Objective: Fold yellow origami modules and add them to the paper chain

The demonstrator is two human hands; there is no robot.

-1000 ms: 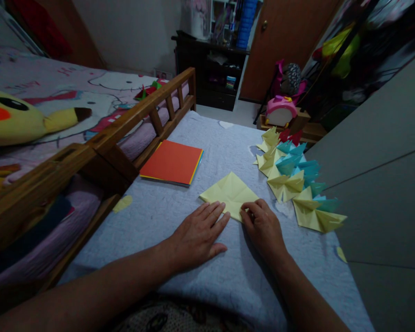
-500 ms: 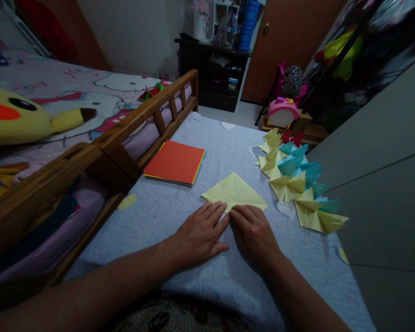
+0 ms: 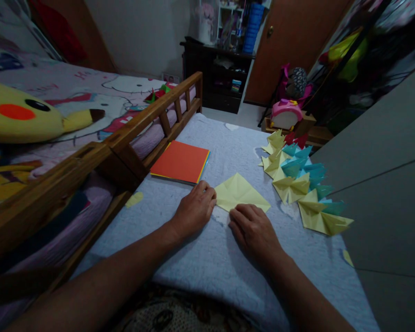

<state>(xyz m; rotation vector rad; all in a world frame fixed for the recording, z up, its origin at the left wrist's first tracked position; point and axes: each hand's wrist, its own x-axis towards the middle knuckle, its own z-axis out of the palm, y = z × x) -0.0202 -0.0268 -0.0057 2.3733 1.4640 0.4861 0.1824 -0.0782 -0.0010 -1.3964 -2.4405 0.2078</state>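
Note:
A pale yellow sheet of origami paper [image 3: 240, 191] lies flat as a diamond, with crease lines across it. At its left corner my left hand [image 3: 196, 207] is closed, the fingers bent over that corner and hiding it. My right hand [image 3: 251, 225] has its curled fingers pressed together on the lower edge of the sheet, covering the bottom corner. Right of the sheet stand folded yellow paper pieces [image 3: 290, 184] in a row, with folded blue paper pieces [image 3: 313, 171] behind them. A stack of square paper, orange-red on top [image 3: 181, 161], lies beyond my left hand.
A pale blue cloth [image 3: 180, 272] covers the work surface. Along the left runs a wooden rail [image 3: 141, 120], with a yellow plush toy [image 3: 24, 115] on the bed beyond. Red folded paper [image 3: 299, 139] sits at the far right. A grey panel [image 3: 387, 193] borders the right side.
My left hand has moved left, from the sheet's bottom edge to its left corner, and its fingers have curled. My right hand stays near the lower edge. The view has shifted slightly.

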